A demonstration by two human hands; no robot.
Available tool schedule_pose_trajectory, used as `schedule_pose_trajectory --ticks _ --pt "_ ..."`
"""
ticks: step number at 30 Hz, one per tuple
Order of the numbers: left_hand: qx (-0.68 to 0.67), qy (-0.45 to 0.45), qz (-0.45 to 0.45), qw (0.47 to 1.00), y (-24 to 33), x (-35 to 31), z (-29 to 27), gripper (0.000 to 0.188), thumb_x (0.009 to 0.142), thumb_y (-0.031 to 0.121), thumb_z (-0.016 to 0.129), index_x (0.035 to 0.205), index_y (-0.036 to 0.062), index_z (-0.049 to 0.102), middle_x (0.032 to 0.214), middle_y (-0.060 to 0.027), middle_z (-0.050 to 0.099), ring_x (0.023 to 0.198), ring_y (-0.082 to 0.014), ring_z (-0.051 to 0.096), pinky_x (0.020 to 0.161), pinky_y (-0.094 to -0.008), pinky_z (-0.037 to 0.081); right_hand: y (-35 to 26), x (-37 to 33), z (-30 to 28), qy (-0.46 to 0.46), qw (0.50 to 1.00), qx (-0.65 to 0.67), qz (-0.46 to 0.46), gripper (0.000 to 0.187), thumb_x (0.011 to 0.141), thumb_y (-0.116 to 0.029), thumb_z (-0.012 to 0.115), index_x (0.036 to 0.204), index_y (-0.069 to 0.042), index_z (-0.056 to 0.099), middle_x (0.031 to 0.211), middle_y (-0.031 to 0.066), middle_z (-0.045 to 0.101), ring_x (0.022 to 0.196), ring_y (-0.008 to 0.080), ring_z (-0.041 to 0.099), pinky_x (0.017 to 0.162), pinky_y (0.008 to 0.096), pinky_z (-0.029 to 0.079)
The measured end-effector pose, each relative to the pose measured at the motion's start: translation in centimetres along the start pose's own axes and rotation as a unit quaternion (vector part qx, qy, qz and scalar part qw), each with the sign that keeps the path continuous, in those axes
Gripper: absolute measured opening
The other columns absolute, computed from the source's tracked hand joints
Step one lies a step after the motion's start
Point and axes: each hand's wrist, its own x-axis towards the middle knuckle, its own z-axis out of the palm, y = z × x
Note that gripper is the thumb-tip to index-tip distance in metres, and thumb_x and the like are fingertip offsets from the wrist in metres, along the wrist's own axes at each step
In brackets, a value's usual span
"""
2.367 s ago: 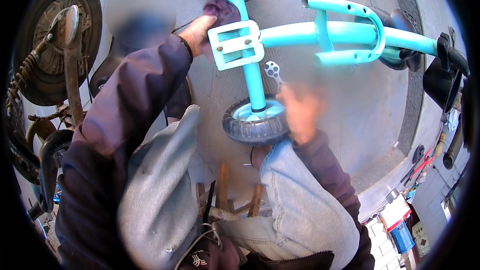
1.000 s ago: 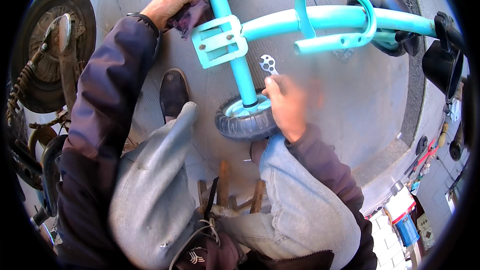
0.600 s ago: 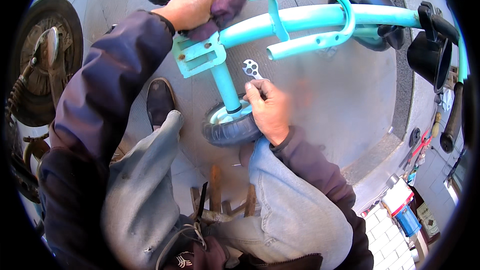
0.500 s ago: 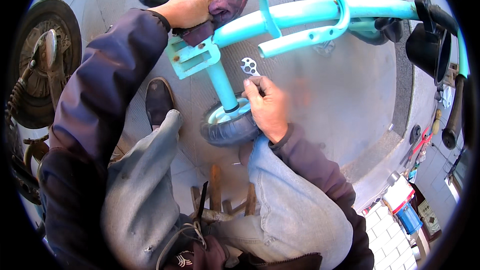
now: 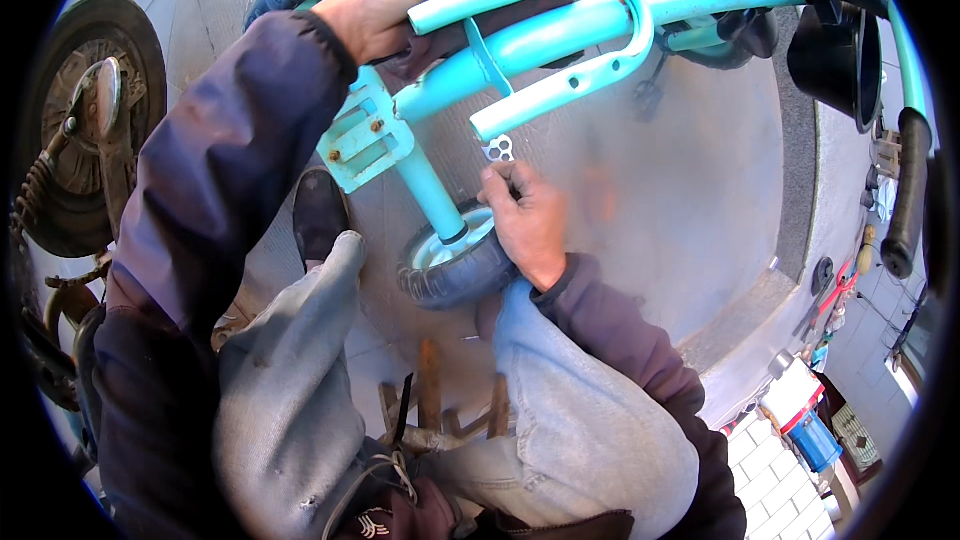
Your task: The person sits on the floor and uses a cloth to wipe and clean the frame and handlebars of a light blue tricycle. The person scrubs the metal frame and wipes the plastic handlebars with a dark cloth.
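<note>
A turquoise child's tricycle frame point(image 5: 560, 37) lies in front of me, with a U-shaped tube on its side and a rusty-bolted bracket point(image 5: 366, 140) at its near end. My left hand point(image 5: 395, 0) grips a dark purple cloth point(image 5: 530, 22) against the main tube, partly behind the U-shaped tube. Close by the near wheel point(image 5: 458, 265), my right hand point(image 5: 528, 225) has its fingers curled closed; what they hold, if anything, is hidden. Just beyond those fingers shows the holed head of a flat silver multi-hole spanner point(image 5: 498, 148). Whether the hand touches it, I cannot tell.
On the left stands a dirty larger wheel point(image 5: 95, 125) with a coil spring. Past the tricycle's black handlebar grip point(image 5: 905, 195), red-handled tools point(image 5: 838, 295) lie on a ledge at right. A blue-and-white canister point(image 5: 808, 430) is lower right; wooden stool legs point(image 5: 430, 390) show between my knees.
My left hand and the cloth have moved up and right along the main tube. The frame has shifted left in view. My right hand stays beside the near wheel, fingers still curled.
</note>
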Motion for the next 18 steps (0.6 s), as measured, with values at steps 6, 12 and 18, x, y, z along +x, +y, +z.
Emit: schedule_pose_trajectory --ticks 6,12,18 --pt "0.123 -0.069 0.004 0.990 0.5 1.3 1.6 0.034 0.094 0.029 0.064 0.115 0.0027 0.065 0.090 -0.0021 0.070 0.070 -0.0084 0.065 0.056 -0.0223 0.054 -4.6 3.7 -5.7 0.084 0.984 0.143 0.058 0.039 0.099 -0.035 0.057 0.102 0.003 0.064 0.088 0.0115 0.068 0.066 0.0140 0.061 0.059 0.0258 0.051" --pt "0.391 -0.107 0.004 0.914 -3.1 1.1 -2.1 0.036 0.090 0.021 0.069 0.119 0.0000 0.063 0.102 -0.0060 0.068 0.093 -0.0143 0.064 0.087 -0.0288 0.051 -7.5 3.6 -6.8 0.006 0.965 0.264 -0.006 0.057 0.098 -0.051 0.054 0.112 0.004 0.057 0.102 0.0157 0.065 0.079 0.0208 0.069 0.062 0.0315 0.059" --pt "0.042 0.076 -0.016 0.996 3.5 0.5 1.6 0.029 0.091 0.026 0.069 0.113 0.0077 0.065 0.100 -0.0056 0.070 0.089 -0.0139 0.066 0.077 -0.0322 0.056 -8.9 3.8 -7.4 0.081 0.991 0.109 0.005 0.056 0.098 -0.048 0.054 0.111 0.006 0.058 0.099 0.0141 0.066 0.080 0.0192 0.069 0.061 0.0298 0.059"
